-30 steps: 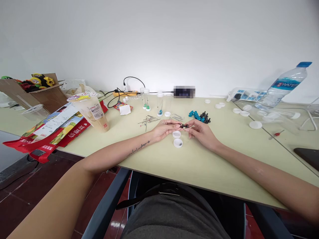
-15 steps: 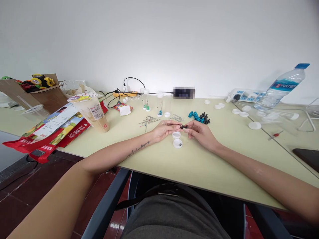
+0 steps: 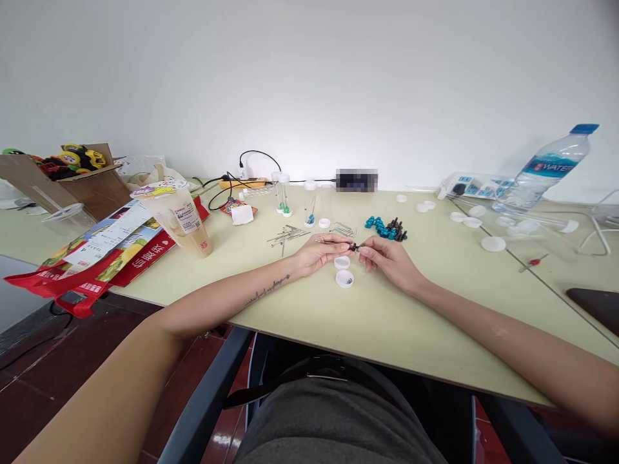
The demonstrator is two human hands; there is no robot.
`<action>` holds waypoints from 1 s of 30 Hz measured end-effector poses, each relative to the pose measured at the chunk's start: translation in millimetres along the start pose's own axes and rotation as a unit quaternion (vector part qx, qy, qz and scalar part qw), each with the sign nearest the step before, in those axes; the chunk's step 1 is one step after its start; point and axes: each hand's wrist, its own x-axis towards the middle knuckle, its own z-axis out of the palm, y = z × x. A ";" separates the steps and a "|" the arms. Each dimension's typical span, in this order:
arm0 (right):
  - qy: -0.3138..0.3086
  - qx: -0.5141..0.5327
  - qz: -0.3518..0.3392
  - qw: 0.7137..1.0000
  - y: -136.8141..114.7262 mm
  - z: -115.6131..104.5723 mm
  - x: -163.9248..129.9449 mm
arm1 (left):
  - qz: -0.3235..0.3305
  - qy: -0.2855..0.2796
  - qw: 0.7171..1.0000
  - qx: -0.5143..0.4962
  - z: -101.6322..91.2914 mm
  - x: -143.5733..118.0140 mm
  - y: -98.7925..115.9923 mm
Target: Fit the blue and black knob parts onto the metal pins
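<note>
Between my hands, over the near part of the table, is a small black plastic part. My left hand pinches its left end between thumb and fingers. The fingertips of my right hand close on its right end, hiding some of it. Just below my fingers lie a white cap and a second white cap, which has something tiny and dark inside. Beyond my right hand are a pile of teal parts and a pile of black parts. Thin metal rods lie beyond my left hand.
Clear tubes stand at the back. White caps are scattered on the right, near a water bottle and a power strip. A drink cup, a red bag and a cardboard box occupy the left.
My right fingertips have shifted slightly on the black part, and less of its right end shows. My left hand stays in place.
</note>
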 end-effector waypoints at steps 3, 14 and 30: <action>0.023 -0.003 0.000 1.000 -0.5 0.2 -0.5 | 0.000 -0.002 1.000 0.000 0.1 -0.3 0.3; 0.014 -0.003 0.001 1.000 -1.3 -0.3 0.4 | -0.002 -0.002 1.000 -0.004 -0.7 0.7 -0.3; -0.010 -0.013 0.002 1.000 -3.5 -1.1 0.0 | -0.003 -0.020 1.000 -0.002 -1.5 0.1 -0.3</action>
